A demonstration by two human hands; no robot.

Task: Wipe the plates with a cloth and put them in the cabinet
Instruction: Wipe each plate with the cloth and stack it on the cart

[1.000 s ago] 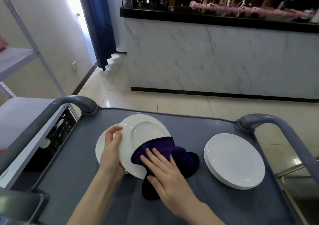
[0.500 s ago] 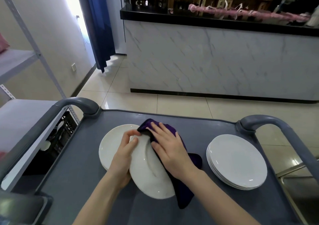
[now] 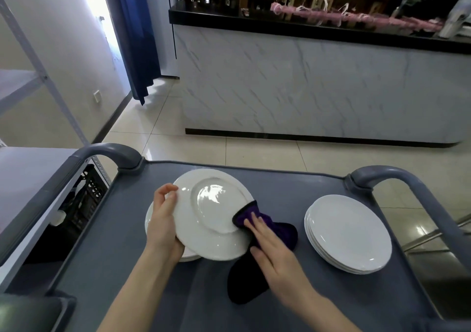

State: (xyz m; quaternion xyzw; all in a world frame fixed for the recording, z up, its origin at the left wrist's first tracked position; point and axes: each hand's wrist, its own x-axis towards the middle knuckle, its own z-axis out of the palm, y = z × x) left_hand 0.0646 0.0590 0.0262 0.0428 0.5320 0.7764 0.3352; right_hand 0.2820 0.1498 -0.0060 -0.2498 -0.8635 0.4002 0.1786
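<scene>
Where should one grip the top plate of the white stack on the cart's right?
Probably its near rim, from the person's side: the stack of white round plates lies flat on the grey cart, so only the rim offers hold.

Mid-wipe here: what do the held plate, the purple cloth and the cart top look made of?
Held plate: looks like glazed white ceramic, glossy, with sharp light glints across its middle. Purple cloth: soft, matte, plush, probably microfibre, with a dark edge. Cart top: grey moulded plastic, it seems, dull sheen.
</scene>
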